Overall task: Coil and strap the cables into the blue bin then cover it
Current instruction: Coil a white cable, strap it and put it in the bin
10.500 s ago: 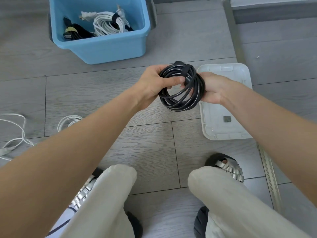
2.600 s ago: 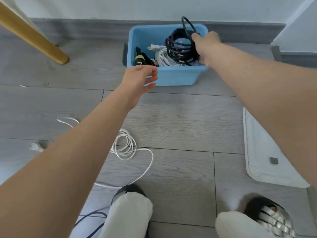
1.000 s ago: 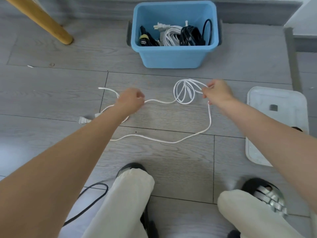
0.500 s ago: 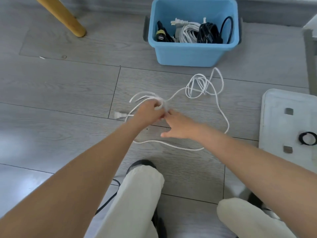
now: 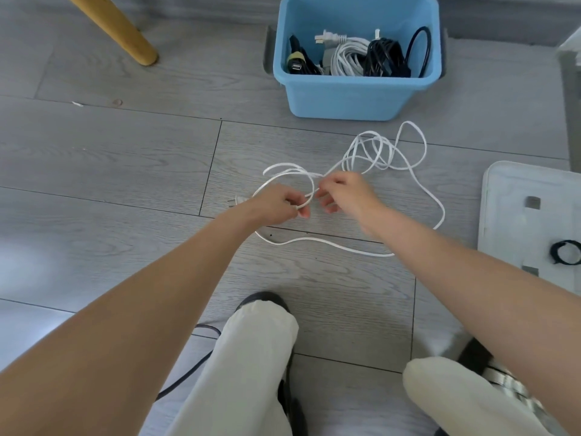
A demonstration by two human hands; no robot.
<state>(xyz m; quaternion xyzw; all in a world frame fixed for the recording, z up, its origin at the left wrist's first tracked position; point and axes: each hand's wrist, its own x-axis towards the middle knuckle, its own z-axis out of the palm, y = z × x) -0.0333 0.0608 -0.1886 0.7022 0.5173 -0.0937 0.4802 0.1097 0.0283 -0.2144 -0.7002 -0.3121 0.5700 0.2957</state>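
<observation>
A long white cable [image 5: 374,152] lies in loose loops on the grey floor in front of the blue bin [image 5: 345,99]. My left hand [image 5: 278,204] grips a small loop of that cable near its plug end. My right hand [image 5: 344,193] pinches the same cable just to the right, fingertips almost touching the left hand. The bin holds a coiled white cable [image 5: 347,58], a coiled black cable [image 5: 385,62] and another dark bundle at its left side. The white bin lid [image 5: 515,196] lies upside down on the floor at the right.
A black strap loop [image 5: 566,251] lies on the lid. A wooden furniture leg [image 5: 118,29] stands at the upper left. A black cable [image 5: 185,369] runs across the floor by my left knee. My knees and shoes fill the bottom of the view.
The black coil went into the bin. Both hands then took up the white cable, and my right hand has now closed on it beside the left.
</observation>
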